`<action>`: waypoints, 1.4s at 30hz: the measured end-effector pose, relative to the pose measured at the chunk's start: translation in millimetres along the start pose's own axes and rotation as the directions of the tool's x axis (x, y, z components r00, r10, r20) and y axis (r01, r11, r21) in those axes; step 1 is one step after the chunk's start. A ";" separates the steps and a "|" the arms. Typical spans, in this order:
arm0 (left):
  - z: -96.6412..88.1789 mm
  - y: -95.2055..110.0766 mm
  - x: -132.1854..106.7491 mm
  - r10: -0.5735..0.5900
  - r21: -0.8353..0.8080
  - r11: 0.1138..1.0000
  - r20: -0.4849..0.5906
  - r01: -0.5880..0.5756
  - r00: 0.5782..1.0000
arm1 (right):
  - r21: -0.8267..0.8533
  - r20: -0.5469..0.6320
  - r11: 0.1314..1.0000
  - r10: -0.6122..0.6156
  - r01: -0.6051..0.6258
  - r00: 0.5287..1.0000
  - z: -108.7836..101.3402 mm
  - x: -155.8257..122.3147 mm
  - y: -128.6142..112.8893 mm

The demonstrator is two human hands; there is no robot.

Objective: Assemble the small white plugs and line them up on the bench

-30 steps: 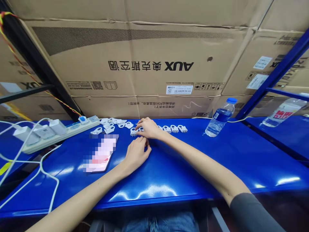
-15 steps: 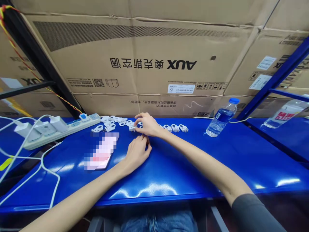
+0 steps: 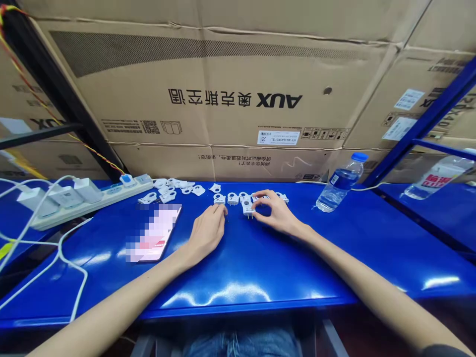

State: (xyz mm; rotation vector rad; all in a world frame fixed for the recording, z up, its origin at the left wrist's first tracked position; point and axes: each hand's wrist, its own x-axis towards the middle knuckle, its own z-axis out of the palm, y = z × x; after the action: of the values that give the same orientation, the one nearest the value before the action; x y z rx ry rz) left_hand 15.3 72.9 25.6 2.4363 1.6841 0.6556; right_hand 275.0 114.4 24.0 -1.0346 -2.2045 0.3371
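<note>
- Your right hand [image 3: 277, 214] sits curled over the plugs, thumb and index fingertips closing in from the right of a white two-pin plug [image 3: 247, 208]. The fingers look to be at its edge, but you can't tell from this view whether the grip is clenched on it or only beside it.
- That plug lies pins toward you, in front of the row, between your two hands.
- Your left hand [image 3: 207, 234] rests on the table, fingers loosely bent and released, tips just below a second plug [image 3: 219, 199]. It holds nothing that shows.
- Row of white plugs [image 3: 233, 199] runs across the far part of the blue metal table [image 3: 260, 277], with its right end partly under your right fingers.
- Further left, a loose cluster of white plug pieces [image 3: 174, 187] lies near the power strip [image 3: 92, 206].
- White chargers [image 3: 62, 196] are plugged into that strip, with white cables [image 3: 59, 258] trailing off the table's left side.
- Phone [image 3: 154, 233] lies face up left of your left hand, its screen pixelated.
- Water bottle [image 3: 340, 183], blue cap, stands right of the row, well apart from your right hand.
- AUX cardboard cartons [image 3: 223, 89] stand behind the table, upside down.
</note>
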 end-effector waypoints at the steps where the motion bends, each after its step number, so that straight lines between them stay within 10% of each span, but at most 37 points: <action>1: -0.8 -1.0 0.8 0.017 0.021 1.000 0.006 -0.017 1.000 | -0.003 0.022 1.000 -0.001 0.001 1.000 -0.4 -6.9 -1.4; 12: 3.3 -13.0 7.8 0.239 0.075 0.967 0.057 -0.243 0.969 | -0.129 0.169 0.983 -0.107 0.129 0.980 -4.3 -18.3 -29.2; 26: -7.5 0.2 3.2 0.095 -0.013 0.995 -0.039 -0.096 0.995 | -0.153 0.156 0.975 -0.135 0.159 0.978 -0.2 -20.8 -30.8; 32: -14.0 15.9 1.3 -0.139 -0.052 0.988 0.125 0.146 0.982 | -0.165 0.135 0.973 -0.142 0.164 0.981 3.3 -21.6 -33.7; 42: -2.2 5.9 0.0 0.023 -0.036 0.999 0.102 -0.019 0.994 | -0.177 0.133 0.969 -0.149 0.172 0.980 6.1 -22.1 -32.6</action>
State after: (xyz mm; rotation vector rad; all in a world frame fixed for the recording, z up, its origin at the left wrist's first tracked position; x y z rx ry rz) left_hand 19.6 70.3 29.6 2.4222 1.5972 0.5474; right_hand 262.0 76.7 24.9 -0.9457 -2.4473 0.1223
